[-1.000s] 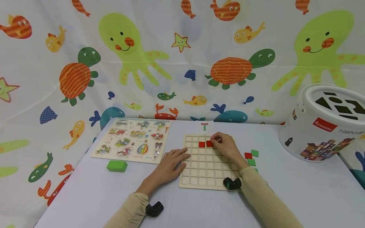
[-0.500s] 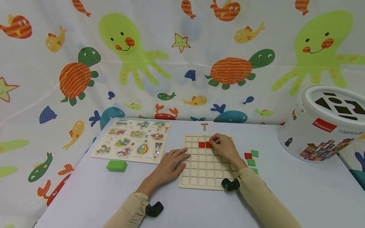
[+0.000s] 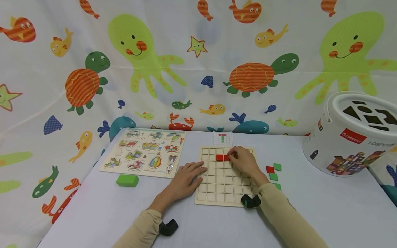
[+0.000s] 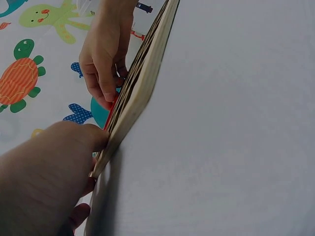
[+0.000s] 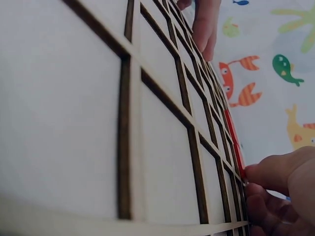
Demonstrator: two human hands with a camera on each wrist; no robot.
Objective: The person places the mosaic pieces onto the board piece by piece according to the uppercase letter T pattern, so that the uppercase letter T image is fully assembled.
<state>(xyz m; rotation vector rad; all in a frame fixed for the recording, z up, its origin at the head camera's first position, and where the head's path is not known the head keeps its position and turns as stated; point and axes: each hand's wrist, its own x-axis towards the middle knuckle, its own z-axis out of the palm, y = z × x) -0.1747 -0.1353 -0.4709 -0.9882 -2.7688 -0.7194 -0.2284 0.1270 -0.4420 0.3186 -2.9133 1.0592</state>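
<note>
A wooden grid board (image 3: 211, 188) lies on the table, with two red square tiles side by side in its second row: a left red tile (image 3: 219, 157) and a right red tile (image 3: 226, 157). My right hand (image 3: 244, 160) pinches the right red tile at its right edge; in the right wrist view the thumb (image 5: 268, 173) meets the end of the red strip. My left hand (image 3: 187, 178) rests at the board's left edge, fingers extended onto the rim. The left wrist view shows that hand (image 4: 54, 167) against the board's side (image 4: 142, 93).
Right of the board lie a loose red tile (image 3: 270, 169) and several green tiles (image 3: 277, 167). A printed grid card (image 3: 227, 140) sits behind the board. Left are a vehicle puzzle board (image 3: 121, 151) and a green block (image 3: 127, 181). A white bucket (image 3: 335, 144) stands far right.
The right red tile, tilted and slightly apart a second ago, now sits level against the left one. My right hand has shifted slightly left and down with it. The left hand stays put.
</note>
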